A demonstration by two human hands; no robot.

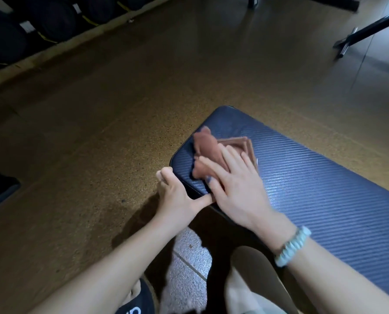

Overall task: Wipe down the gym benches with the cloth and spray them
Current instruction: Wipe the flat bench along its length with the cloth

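Note:
A dark blue ribbed bench pad (313, 189) runs from the middle of the view to the lower right. A reddish-brown folded cloth (213, 148) lies on its near-left end. My right hand (236, 189) presses flat on the cloth, fingers spread over it, with a pale bracelet on the wrist. My left hand (177, 193) grips the pad's left corner edge, thumb on top and fingers curled under. No spray bottle is in view.
Speckled brown rubber floor (98, 132) surrounds the bench. Dark round weights on a rack (30, 21) line the top left. A black metal frame leg (359, 35) stands at the top right. My knee (257, 284) and a black slipper (134, 304) are at the bottom.

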